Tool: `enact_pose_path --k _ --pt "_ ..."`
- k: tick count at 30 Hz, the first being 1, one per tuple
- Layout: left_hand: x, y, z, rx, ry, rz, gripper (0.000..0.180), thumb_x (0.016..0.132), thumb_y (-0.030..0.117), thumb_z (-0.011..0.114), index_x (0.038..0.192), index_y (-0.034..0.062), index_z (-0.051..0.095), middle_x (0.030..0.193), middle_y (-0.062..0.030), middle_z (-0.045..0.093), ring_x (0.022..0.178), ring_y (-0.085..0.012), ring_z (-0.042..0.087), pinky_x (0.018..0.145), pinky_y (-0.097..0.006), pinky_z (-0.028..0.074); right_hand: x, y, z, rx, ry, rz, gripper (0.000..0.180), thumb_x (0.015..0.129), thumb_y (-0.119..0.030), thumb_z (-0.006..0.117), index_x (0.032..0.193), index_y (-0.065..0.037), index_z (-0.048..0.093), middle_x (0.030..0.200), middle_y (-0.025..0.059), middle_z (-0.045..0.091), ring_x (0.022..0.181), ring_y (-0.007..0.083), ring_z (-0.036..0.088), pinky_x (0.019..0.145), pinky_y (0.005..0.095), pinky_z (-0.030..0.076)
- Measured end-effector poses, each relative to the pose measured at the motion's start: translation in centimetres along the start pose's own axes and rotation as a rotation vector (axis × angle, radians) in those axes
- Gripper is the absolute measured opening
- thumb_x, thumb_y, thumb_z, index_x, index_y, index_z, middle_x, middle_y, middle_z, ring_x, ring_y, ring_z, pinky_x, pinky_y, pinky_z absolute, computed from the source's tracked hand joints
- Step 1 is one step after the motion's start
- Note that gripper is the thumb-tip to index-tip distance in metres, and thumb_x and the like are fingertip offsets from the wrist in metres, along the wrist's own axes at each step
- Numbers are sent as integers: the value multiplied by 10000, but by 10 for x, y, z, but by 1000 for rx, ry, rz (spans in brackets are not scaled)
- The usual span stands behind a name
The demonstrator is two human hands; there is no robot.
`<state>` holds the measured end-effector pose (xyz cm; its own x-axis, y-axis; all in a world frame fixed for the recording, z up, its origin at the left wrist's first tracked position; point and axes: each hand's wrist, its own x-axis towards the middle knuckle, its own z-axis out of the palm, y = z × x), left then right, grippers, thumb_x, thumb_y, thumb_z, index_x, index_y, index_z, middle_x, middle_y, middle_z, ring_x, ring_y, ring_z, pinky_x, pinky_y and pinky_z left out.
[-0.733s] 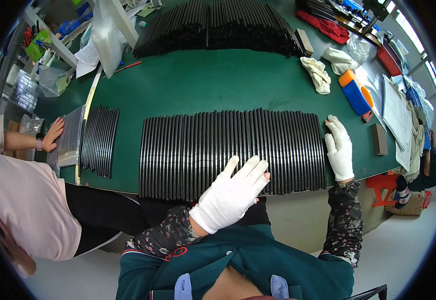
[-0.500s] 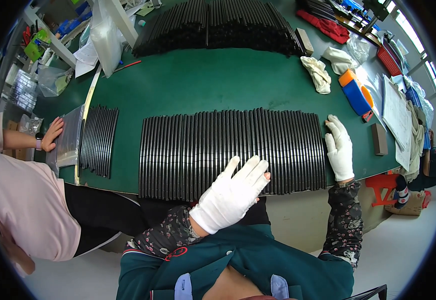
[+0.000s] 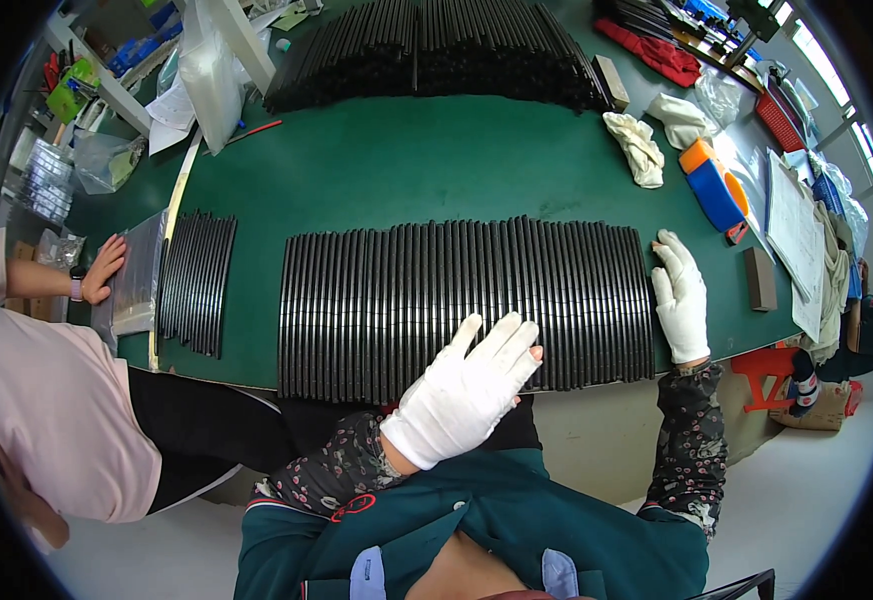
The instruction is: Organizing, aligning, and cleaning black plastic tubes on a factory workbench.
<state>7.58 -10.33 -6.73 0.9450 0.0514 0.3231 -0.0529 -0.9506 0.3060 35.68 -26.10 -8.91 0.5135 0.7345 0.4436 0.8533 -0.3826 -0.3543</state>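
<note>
Black strips (image 3: 467,305) lie in a row at frame centre on the green table (image 3: 437,160). Our left hand (image 3: 462,395) is spread flat, right hand (image 3: 682,295) open at the row's end (both gloved); keep pressure even.

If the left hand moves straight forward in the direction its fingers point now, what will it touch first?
Probably the row of black strips: the gloved left hand hovers over its near edge, fingers aimed up and right across it. Its height above them is unclear.
</note>
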Motion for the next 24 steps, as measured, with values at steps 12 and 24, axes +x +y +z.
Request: enact_pose_path --k 12,24 --pt "1 0 -8 -58 -73 -15 666 685 241 756 1256 -14 527 1357 -182 480 1280 -323 450 1046 -487 356 0 1 -1 -24 -29 -17 297 868 -1 537 1162 2 580 1295 152 567 1232 309 516 1045 366 392" --pt "0 1 -10 -21 -126 -13 670 692 250 760 1258 -14 518 1360 -201 457 1285 -335 438 1052 -477 350 -1 0 -1 -8 -15 -6 276 856 -37 585 1131 -19 604 1283 137 570 1235 305 508 1036 379 397"
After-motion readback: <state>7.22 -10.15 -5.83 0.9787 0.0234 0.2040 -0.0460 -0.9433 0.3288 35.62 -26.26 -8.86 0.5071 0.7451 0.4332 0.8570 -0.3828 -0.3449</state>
